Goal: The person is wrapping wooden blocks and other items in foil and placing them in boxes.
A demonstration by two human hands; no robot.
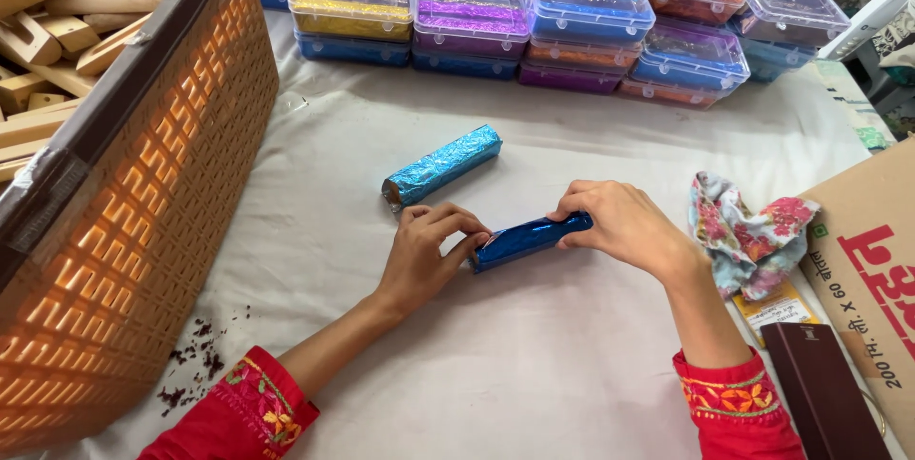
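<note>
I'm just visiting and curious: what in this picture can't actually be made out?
- Ends of the dark blue foil-wrapped stick: head view, covered by the left hand and right hand.
- What is inside it: hidden by foil.
- Contents of the clear lidded boxes: blurred by lids.
- Cardboard box: cut by the right edge.

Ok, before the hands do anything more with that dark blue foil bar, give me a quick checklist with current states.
1. Both ends held: left hand pinches one end of the dark blue foil bar, right hand the other: ok.
2. Foil closed at the ends: hidden under fingers: cannot tell.
3. Bar rests on the white cloth: ok.
4. Light blue wrapped bar lies apart from the hands: ok.
5. Dark crumbs near the woven basket, away from the bar: ok.
</note>
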